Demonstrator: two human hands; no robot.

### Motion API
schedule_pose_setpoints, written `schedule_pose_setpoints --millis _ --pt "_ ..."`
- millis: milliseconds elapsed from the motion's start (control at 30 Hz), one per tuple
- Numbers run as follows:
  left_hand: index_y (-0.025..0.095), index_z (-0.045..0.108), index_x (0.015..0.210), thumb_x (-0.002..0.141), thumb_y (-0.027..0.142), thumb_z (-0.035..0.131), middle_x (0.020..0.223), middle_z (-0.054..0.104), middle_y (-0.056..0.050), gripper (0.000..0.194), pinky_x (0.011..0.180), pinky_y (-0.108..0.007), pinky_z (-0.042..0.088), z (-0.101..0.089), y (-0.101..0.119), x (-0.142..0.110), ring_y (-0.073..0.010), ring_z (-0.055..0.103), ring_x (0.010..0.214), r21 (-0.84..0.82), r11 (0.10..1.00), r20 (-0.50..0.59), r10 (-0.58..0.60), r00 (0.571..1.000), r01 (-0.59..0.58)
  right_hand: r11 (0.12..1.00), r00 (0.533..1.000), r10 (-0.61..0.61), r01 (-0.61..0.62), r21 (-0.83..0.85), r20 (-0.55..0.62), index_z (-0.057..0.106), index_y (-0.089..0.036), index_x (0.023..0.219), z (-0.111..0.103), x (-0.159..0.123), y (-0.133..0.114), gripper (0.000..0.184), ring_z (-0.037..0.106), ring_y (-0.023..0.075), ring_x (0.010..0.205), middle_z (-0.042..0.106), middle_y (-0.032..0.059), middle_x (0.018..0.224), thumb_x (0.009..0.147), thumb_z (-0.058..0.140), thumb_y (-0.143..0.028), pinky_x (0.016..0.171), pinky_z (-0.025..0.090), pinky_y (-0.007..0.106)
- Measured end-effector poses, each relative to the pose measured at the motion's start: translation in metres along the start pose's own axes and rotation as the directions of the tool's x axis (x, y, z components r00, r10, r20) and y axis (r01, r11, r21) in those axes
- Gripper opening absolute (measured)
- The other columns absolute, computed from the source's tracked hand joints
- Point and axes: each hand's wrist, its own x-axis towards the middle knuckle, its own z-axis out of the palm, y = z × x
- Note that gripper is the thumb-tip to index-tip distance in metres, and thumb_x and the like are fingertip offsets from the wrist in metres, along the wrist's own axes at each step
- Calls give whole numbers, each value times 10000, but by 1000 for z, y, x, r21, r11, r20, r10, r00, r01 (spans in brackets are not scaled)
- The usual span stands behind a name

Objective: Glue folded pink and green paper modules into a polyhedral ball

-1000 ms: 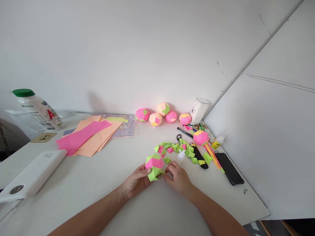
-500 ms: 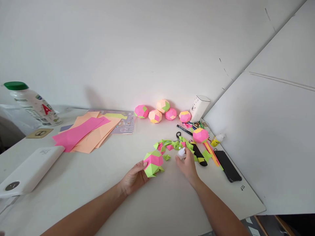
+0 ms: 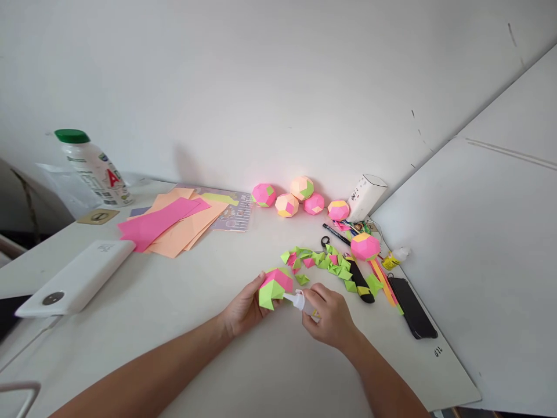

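Observation:
A partly built paper ball (image 3: 277, 284) with pink and green faces is held in my left hand (image 3: 249, 307), thumb on its near side. Its lower right edge has a gap with loose green flaps. My right hand (image 3: 331, 316) is wrapped round a small glue bottle (image 3: 300, 301), which is tilted sideways. The white nozzle points left and meets or nearly meets the ball's green edge. Just beyond both hands, folded green and pink paper pieces (image 3: 319, 260) lie scattered on the white table (image 3: 209, 360).
Finished paper balls (image 3: 286, 205) line the wall. A black-and-yellow cutter (image 3: 360, 281), a yellow glue bottle (image 3: 395, 258) and a black phone (image 3: 412, 307) lie to the right. Paper sheets (image 3: 174, 229), a white power bank (image 3: 78, 278) and a green-capped bottle (image 3: 93, 168) stand or lie left.
My right hand has turned the glue bottle from upright to sideways and brought its nozzle, now uncapped, to the paper ball. The ball is tilted differently, and the view has shifted left.

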Motion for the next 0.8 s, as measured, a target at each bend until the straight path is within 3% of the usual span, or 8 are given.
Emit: schedule_pose_setpoints --millis 167,467,800 --pt "123 651 1013 857 432 527 838 681 -72 368 687 -277 474 0 -1 1 -141 595 651 19 999 43 32 999 -33 998 998 39 -36 -57 51 619 -168 1004 2 0 -2 392 451 126 538 568 43 771 648 463 -119 465 306 237" --pt "146 678 973 832 370 589 856 686 -56 279 762 -286 489 -3 -2 4 -162 613 764 65 994 21 87 996 -88 983 974 184 -182 -29 134 588 -174 1081 -4 1 -11 394 498 136 582 582 48 819 702 485 -143 497 338 239" --pt "152 687 966 778 384 647 912 702 -72 301 835 -320 489 -2 -3 2 -194 624 848 142 984 -3 109 994 -107 880 845 377 -455 139 381 553 -193 1115 -20 1 -24 369 523 138 614 582 57 918 746 538 -196 577 424 266"
